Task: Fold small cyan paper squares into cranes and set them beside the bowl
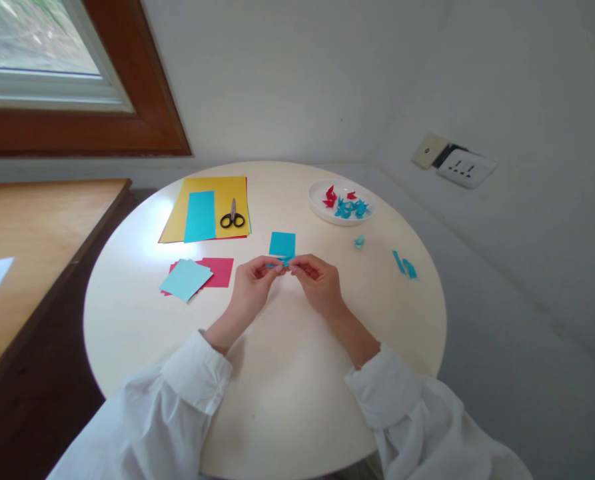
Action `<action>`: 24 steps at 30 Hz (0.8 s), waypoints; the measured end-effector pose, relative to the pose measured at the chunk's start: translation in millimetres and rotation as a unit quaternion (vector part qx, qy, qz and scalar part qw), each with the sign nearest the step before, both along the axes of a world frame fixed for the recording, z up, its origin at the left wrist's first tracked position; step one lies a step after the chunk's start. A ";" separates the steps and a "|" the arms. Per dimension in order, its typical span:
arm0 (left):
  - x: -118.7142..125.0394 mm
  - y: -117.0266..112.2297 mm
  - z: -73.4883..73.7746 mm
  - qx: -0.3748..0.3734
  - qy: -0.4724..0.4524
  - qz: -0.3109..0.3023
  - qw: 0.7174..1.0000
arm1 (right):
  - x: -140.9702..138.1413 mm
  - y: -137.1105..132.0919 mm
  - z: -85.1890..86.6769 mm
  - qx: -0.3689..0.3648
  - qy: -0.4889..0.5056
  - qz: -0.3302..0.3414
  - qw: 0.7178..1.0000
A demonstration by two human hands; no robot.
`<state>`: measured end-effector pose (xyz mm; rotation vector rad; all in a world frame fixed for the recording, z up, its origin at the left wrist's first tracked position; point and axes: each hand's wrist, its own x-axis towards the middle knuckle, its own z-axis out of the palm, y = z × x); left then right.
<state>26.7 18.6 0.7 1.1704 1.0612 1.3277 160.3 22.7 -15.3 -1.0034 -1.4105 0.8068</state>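
My left hand (pixel 253 285) and my right hand (pixel 318 283) meet over the middle of the round cream table (pixel 277 373). Both pinch a small folded blue paper piece (pixel 283 261) between fingertips. Just beyond it lies a blue paper square (pixel 282 244) flat on the table. Both arms wear white sleeves.
At the back left a yellow sheet stack (pixel 227 193) carries a blue strip (pixel 200 215) and black scissors (pixel 232 216). A light blue square (pixel 186 279) overlaps red paper (pixel 220 271). A white dish (pixel 322 207) holds red and blue folded bits. Blue scraps (pixel 404 265) lie right. A wooden desk (pixel 37 247) stands left.
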 end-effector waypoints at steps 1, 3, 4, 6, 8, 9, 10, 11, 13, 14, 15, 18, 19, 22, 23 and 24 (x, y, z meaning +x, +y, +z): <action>-0.2 0.0 -0.3 0.000 0.004 0.001 1.000 | 0.2 -0.1 0.2 0.001 -0.002 0.000 1.000; -0.7 -0.1 -1.3 -0.004 0.016 0.002 1.000 | 0.9 -0.2 1.0 0.001 -0.003 -0.002 1.000; -0.9 -0.1 -1.7 -0.006 0.022 0.003 1.000 | 1.2 -0.3 1.4 0.001 -0.003 -0.003 1.000; -1.0 -0.3 -2.2 -0.005 0.028 0.005 1.000 | 1.4 -0.5 2.1 0.000 -0.003 -0.002 1.000; -0.7 -0.6 -2.4 0.004 0.030 0.009 1.000 | 0.6 -0.8 2.3 -0.002 -0.002 0.000 1.000; -0.3 -0.8 -2.4 0.009 0.032 0.011 0.999 | -0.3 -1.0 2.2 -0.003 0.000 0.000 1.000; 0.1 -1.0 -2.5 0.014 0.037 0.015 0.999 | -1.4 -1.2 2.2 -0.004 0.004 -0.002 1.000; 0.7 -1.2 -2.7 0.018 0.043 0.020 0.999 | -2.8 -1.5 2.1 -0.004 0.009 -0.004 1.000; 1.9 -1.5 -3.6 0.024 0.054 0.034 0.998 | -5.7 -2.1 2.3 -0.002 0.018 -0.011 1.000; 2.5 -1.7 -4.1 0.025 0.057 0.042 0.997 | -7.1 -2.4 2.5 -0.001 0.022 -0.014 1.000; 3.1 -1.9 -4.7 0.026 0.058 0.048 0.997 | -8.3 -2.7 2.9 0.000 0.025 -0.017 1.000; 4.5 -2.2 -6.4 0.026 0.054 0.053 0.997 | -10.2 -3.1 4.1 -0.001 0.028 -0.023 0.999; 4.8 -2.2 -6.8 0.027 0.053 0.053 0.997 | -10.4 -3.1 4.3 -0.002 0.030 -0.025 0.999; 5.6 -1.6 -8.5 0.029 0.053 0.055 0.997 | -10.4 -2.8 3.9 -0.004 0.033 -0.031 0.999; 5.9 -1.4 -9.2 0.029 0.054 0.057 0.997 | -10.5 -2.7 3.4 -0.002 0.033 -0.033 0.999; 6.1 -1.2 -9.9 0.029 0.055 0.059 0.996 | -10.6 -2.7 2.8 -0.001 0.032 -0.035 0.999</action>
